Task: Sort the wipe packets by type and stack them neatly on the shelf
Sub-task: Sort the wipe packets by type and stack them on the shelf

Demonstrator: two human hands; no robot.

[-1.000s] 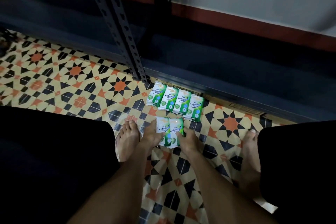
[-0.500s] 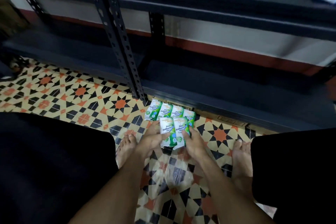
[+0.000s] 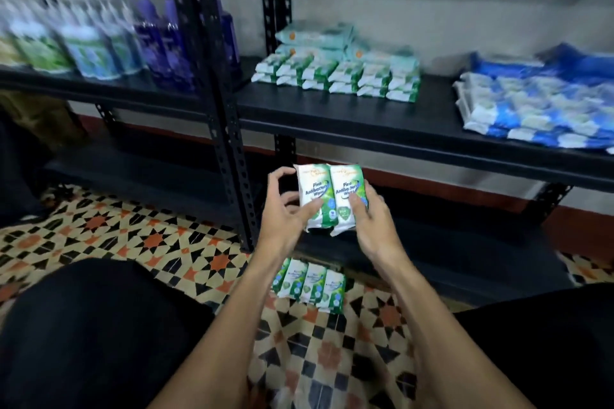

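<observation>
**In front of the black metal shelf [image 3: 332,109]: two green-and-white soft plastic pine wipe packets [image 3: 329,196] held up side by side**

Both hands are gripping. The left hand [image 3: 285,209] has its thumb on the front of the left packet and its fingers curled round the outer edge. The right hand [image 3: 372,222] has its thumb on the front of the right packet, fingers behind. The packets are upright with labels facing the camera and long edges touching. They are in the air below the middle board and above the patterned tile floor [image 3: 133,236].

Likely step: carry the pair up to the matching green-and-white stack [image 3: 335,78] on the middle board.
- Keep the two squared together, turn them flat and match the stack's orientation.
- Lower them rather than drop them, since soft packs probably slide.
- Keep them off the larger pale teal packs [image 3: 315,35] behind and the blue-and-white packets [image 3: 538,106] at right.

Counts:
- In hands: 2.
- On the floor: 4 of the same type, a row of green-and-white packets [image 3: 309,285] near the lowest board.
- Shelf stack: about six across in two layers. It is blurred, so the exact count is unsure.
- Teal packs: at least three.
- Blue-and-white packets: many, cannot count.
- Blurred bottles [image 3: 99,46] in the left bay: cannot count.
</observation>
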